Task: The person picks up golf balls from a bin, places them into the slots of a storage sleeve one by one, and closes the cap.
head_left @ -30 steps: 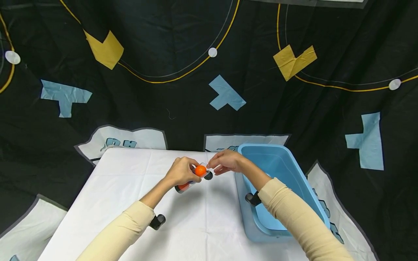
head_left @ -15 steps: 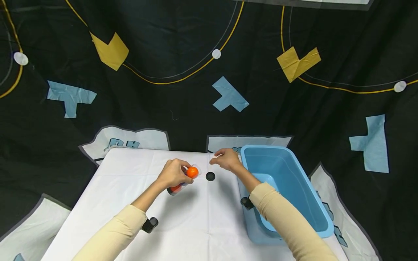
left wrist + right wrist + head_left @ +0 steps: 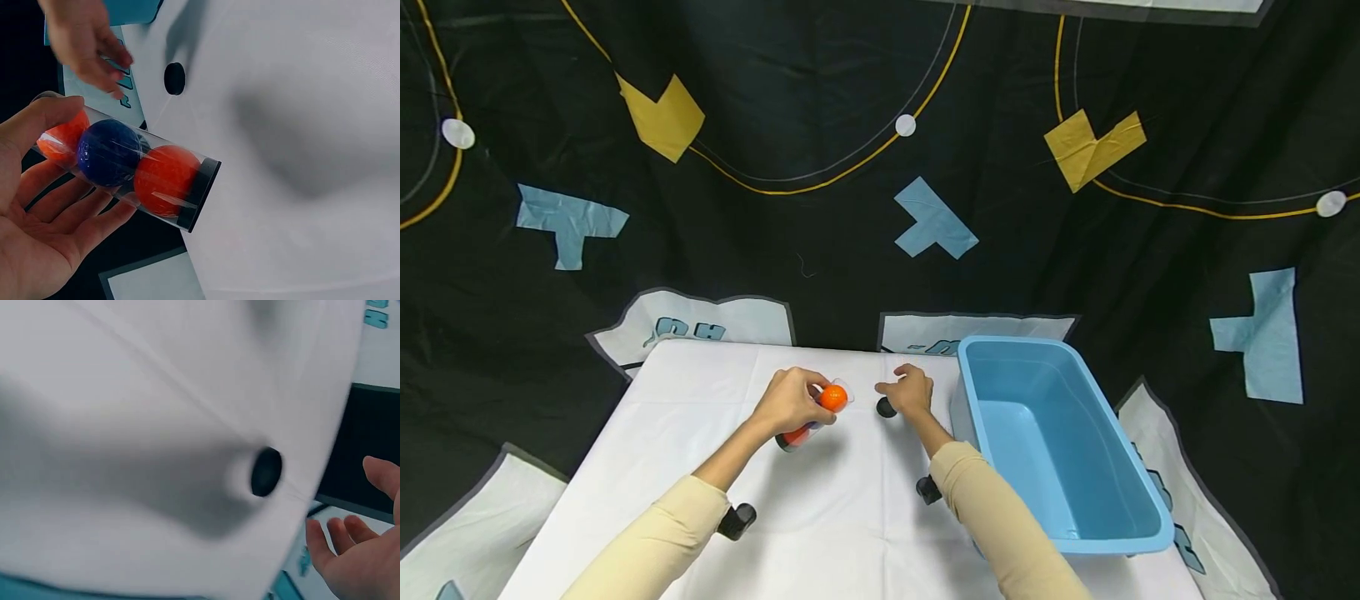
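Note:
My left hand (image 3: 792, 402) grips a clear plastic tube (image 3: 203, 195) held tilted above the table. Two orange balls (image 3: 167, 180) sit inside it with a blue ball (image 3: 110, 153) between them. A black end closes the tube's lower end, and the orange ball (image 3: 833, 397) at the upper end shows beyond my fingers. On the white cloth lies a round black cap (image 3: 267, 472). My right hand (image 3: 912, 390) is close over that cap in the head view, its fingers loosely bent and holding nothing.
A light blue plastic tub (image 3: 1037, 467) stands on the right side of the white-covered table (image 3: 820, 533), beside my right forearm. Behind the table's far edge hangs a black cloth (image 3: 820, 267) with tape marks.
My left hand has drawn the tube left, away from the cap. My right hand first moved back from the tube, then came down beside the cap, which stays on the table.

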